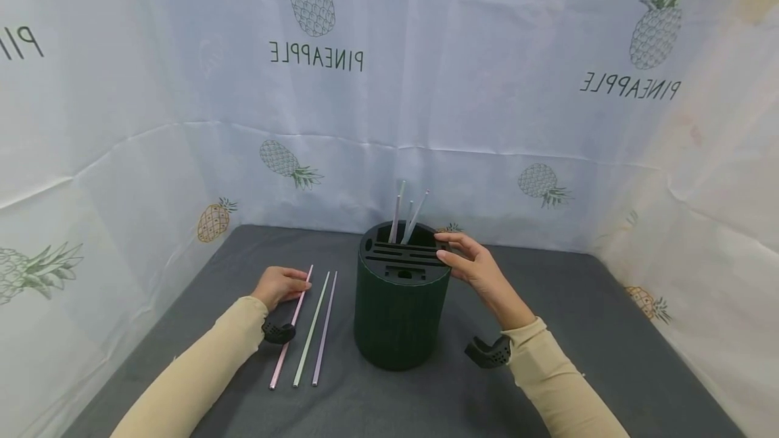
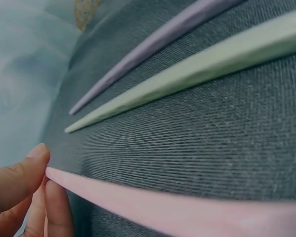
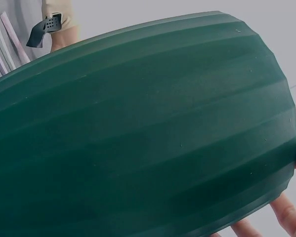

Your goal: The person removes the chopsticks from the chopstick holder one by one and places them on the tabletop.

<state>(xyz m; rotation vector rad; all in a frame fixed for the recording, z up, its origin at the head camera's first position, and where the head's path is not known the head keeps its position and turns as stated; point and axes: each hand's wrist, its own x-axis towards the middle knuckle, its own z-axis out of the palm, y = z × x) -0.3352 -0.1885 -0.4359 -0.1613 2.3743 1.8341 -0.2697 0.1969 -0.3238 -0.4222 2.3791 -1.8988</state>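
Observation:
My left hand [image 1: 281, 286] pinches a pink chopstick [image 1: 282, 363] near its thin far end, between thumb and fingers [image 2: 59, 207]. Just right of it, a pale green chopstick [image 1: 312, 330] and a purple chopstick [image 1: 325, 330] lie side by side on the cloth. A dark green round utensil holder [image 1: 398, 320] with a slotted black top stands upright. My right hand [image 1: 477, 269] holds its right rim, the fingers reaching round the edge. Several chopsticks [image 1: 409, 225] lean in its rear opening, their lower ends hidden. Ribbed holder wall fills most of the right wrist view.
Dark grey cloth [image 1: 548, 330] covers the table. A white curtain [image 1: 426, 86] printed with pineapples hangs behind and along both sides. Each wrist carries a black camera mount [image 1: 487, 353].

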